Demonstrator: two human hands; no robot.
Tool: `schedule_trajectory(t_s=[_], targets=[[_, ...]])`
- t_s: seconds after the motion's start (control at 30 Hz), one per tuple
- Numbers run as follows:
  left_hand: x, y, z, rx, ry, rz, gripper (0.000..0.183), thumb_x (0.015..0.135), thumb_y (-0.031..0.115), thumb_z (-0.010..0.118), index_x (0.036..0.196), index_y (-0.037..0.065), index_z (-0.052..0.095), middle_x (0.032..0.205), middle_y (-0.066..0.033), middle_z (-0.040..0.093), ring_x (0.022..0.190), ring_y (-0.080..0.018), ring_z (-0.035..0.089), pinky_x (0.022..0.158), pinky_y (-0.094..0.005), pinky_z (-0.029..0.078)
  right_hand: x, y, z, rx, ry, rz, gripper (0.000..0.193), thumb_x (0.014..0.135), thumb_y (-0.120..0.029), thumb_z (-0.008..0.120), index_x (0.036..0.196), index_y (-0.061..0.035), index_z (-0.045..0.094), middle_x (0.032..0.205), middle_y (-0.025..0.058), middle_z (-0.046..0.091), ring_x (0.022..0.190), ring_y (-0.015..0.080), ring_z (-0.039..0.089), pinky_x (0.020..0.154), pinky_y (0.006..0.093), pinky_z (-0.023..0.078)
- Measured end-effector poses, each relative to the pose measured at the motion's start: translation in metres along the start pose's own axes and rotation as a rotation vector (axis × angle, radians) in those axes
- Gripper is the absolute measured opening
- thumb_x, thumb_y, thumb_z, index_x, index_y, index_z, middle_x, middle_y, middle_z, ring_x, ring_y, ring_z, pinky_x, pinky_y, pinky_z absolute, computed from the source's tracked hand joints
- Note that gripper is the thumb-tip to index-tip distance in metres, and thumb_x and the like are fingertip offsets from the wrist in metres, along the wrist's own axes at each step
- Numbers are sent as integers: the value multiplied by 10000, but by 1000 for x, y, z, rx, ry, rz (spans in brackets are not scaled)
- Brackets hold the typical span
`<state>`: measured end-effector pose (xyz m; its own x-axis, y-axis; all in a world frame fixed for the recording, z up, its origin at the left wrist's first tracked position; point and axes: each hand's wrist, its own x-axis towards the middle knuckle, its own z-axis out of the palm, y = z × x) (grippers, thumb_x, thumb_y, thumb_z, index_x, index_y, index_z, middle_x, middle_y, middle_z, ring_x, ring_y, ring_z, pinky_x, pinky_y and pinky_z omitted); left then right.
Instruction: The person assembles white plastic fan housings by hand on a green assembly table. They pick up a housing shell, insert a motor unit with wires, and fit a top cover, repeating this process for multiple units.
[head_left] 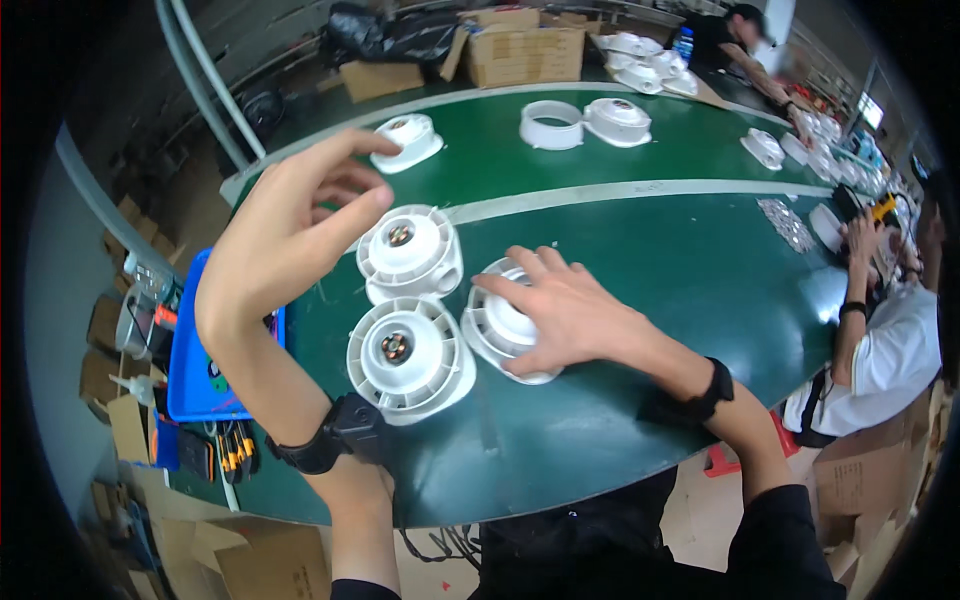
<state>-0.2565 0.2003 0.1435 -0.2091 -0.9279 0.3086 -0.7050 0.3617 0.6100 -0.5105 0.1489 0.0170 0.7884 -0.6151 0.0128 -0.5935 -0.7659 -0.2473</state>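
My right hand (570, 310) lies over a white round plastic housing (492, 318), its thumb and fingers spread around the rim, gripping it on the green table. The housing's middle is partly hidden under the hand. To its left stand two more white ribbed housings, a near one (375, 372) and a far one (432, 243), each with copper windings in its centre. My left hand (300, 215) is raised above the table, left of the far housing. Its thumb and index finger are apart, the other fingers bent, and nothing shows between them.
A blue tray (186, 375) and orange-black hand tools (236, 452) lie at the left. Across the table stand a white ring (551, 126) and more housings (617, 121). Metal parts (786, 225) lie at the right, near a co-worker (880, 330); another person (735, 55) works farther back.
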Motion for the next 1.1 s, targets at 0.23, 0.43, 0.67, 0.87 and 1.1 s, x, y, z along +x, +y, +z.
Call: schedule_trajectory(t_s=[0.23, 0.43, 0.67, 0.87, 1.1], targets=[[-6, 18, -7, -33, 161, -14, 359, 921, 134, 616, 1258, 16, 583, 1093, -106, 663, 1025, -187, 640, 892, -326, 500, 10, 33, -47, 553, 354, -97, 923, 700, -446, 807, 1444, -45, 437, 1387, 222, 486, 1279, 368, 490, 1058, 435, 422], [1, 36, 8, -241, 371, 322, 959, 791, 445, 717, 1524, 20, 268, 1527, -211, 366, 1424, -336, 362, 1123, -471, 323, 4, -6, -144, 405, 955, -569, 961, 651, -419, 825, 1415, 6, 427, 1333, 232, 490, 1226, 379, 505, 1035, 417, 422], [7, 31, 15, -65, 360, 620, 1355, 508, 485, 891, 1566, 51, 162, 1575, -264, 260, 1461, -407, 283, 1137, -541, 281, -4, -1, -152, 602, 945, -640, 1073, 587, -381, 804, 1482, 7, 357, 1373, 212, 483, 1272, 320, 490, 1070, 391, 371], [25, 39, 18, -2, 346, 640, 1356, 496, 440, 907, 1548, -12, 181, 1592, -238, 231, 1481, -392, 239, 1153, -552, 235, 8, 7, -143, 614, 865, -527, 1012, 598, -353, 841, 1449, -19, 407, 1368, 212, 475, 1248, 345, 501, 1033, 398, 413], [27, 31, 21, -195, 293, 616, 1199, 607, 343, 856, 1535, -43, 202, 1558, -260, 282, 1470, -388, 267, 1174, -464, 229, 13, 2, -136, 569, 763, -645, 1015, 585, -354, 834, 1433, 9, 411, 1395, 232, 456, 1303, 373, 464, 1076, 431, 372]])
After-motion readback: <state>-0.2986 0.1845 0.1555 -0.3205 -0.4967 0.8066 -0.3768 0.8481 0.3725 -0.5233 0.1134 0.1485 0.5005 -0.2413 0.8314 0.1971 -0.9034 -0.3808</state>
